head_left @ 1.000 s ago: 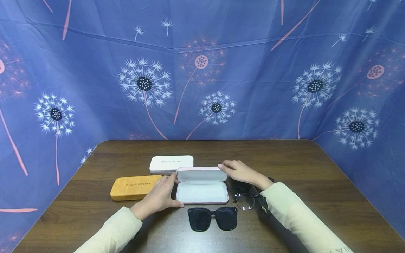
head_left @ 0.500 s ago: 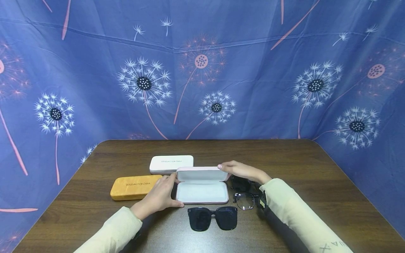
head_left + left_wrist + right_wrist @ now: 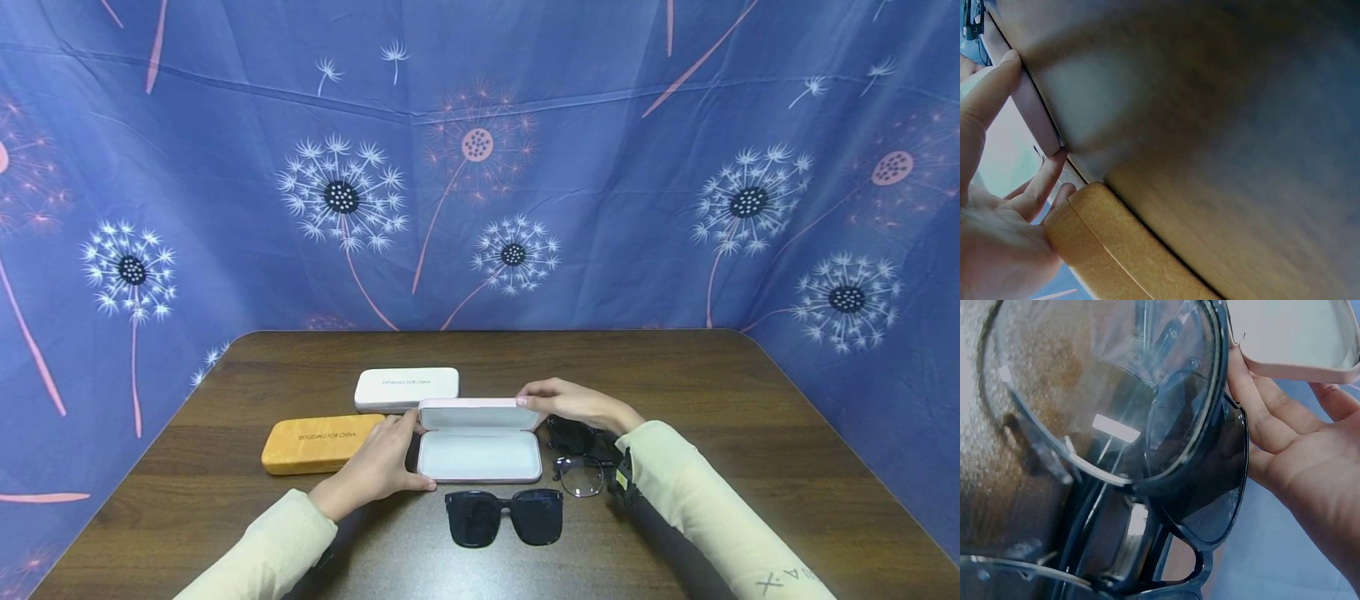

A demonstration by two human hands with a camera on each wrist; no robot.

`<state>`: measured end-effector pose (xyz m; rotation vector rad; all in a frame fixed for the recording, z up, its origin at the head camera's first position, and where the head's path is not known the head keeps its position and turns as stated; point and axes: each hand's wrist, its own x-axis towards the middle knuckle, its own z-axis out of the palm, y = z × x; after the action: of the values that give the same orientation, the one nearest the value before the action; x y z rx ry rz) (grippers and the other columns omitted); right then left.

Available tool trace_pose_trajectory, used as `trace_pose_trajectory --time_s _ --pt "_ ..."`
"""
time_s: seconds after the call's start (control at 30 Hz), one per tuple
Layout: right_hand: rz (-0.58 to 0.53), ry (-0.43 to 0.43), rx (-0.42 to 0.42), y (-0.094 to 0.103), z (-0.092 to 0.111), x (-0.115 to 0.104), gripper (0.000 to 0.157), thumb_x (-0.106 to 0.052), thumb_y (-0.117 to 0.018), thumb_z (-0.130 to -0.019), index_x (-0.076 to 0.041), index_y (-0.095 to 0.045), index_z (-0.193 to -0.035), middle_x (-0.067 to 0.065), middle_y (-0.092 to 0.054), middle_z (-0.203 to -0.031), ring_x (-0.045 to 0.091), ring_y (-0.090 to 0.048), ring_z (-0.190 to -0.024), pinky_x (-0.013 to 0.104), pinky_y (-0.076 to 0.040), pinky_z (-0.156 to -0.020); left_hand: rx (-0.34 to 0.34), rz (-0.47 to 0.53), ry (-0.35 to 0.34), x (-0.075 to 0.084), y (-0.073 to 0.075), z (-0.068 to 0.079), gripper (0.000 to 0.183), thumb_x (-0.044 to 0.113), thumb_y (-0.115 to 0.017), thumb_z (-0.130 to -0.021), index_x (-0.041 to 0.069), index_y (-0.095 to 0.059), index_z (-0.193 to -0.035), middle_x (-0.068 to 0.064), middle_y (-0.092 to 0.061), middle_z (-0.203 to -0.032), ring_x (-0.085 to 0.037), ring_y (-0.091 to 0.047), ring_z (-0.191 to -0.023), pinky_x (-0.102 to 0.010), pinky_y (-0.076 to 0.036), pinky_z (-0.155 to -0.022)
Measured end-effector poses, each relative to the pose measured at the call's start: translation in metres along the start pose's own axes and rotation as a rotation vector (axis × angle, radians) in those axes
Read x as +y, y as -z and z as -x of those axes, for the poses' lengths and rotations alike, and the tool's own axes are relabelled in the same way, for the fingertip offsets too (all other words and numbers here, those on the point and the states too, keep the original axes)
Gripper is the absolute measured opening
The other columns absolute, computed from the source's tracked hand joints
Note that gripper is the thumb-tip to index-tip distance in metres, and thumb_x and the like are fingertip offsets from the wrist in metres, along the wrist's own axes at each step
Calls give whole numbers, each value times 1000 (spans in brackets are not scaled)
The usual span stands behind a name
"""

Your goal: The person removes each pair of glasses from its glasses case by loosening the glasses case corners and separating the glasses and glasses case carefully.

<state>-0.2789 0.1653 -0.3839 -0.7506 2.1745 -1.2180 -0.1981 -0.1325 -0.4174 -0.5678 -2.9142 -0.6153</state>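
An open glasses case (image 3: 480, 457), pale pink outside with a whitish lining, lies mid-table with its lid (image 3: 472, 414) raised. My left hand (image 3: 378, 458) holds its left end, thumb at the front corner and a finger at the back one. In the left wrist view the thumb (image 3: 999, 84) touches the case's side. At the lid's right end, my right hand (image 3: 573, 404) grips the edge, thumb on top and fingers behind, partly hidden. Black sunglasses (image 3: 504, 517) lie in front of the case. Clear-lens glasses (image 3: 581, 476) and more dark sunglasses (image 3: 572, 435) lie under my right forearm.
A closed yellow glasses case (image 3: 322, 444) lies left, against my left hand. Behind it is a closed white glasses case (image 3: 407, 389). The wooden table (image 3: 637, 358) ends at a blue dandelion-print cloth (image 3: 600, 167).
The raised lid has tipped slightly lower, along with my right hand. The right sleeve has shifted a little, showing more of the dark sunglasses beneath. My left hand has stayed in place.
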Motion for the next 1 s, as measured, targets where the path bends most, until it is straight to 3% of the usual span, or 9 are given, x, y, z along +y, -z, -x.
trace_pose_trajectory --time_s 0.2,0.53,0.83,1.0 --pt "4 33 -19 2 0 0 40 -29 -47 -94 1 -52 -120 17 -61 -109 25 -60 -96 42 -48 -86 5 -13 -2 -1 0 -1 78 40 -88 -49 7 -49 -109 0 -62 -98 -19 -51 -91 -35 -39 -80" --pt "83 67 -43 0 2 -3 35 -26 -48 -94 -3 -54 -120 13 -61 -114 22 -56 -104 40 -44 -91 14 -23 -21 -1 0 -1 81 40 -87 -49 6 -49 -112 0 -62 -97 -20 -52 -92 -36 -39 -81" --pt "201 218 -17 -5 8 2 34 -24 -51 -93 -5 -59 -119 11 -64 -115 22 -60 -105 31 -48 -88 20 -26 -20 0 0 -1 76 40 -88 -48 9 -50 -106 1 -62 -94 -21 -53 -93 -36 -40 -83" --pt "231 260 -10 -7 10 3 33 -25 -53 -92 -8 -61 -119 8 -63 -117 18 -60 -108 27 -47 -90 16 -35 -6 1 0 -1 79 42 -88 -47 6 -50 -108 -1 -62 -94 -23 -53 -95 -37 -40 -83"
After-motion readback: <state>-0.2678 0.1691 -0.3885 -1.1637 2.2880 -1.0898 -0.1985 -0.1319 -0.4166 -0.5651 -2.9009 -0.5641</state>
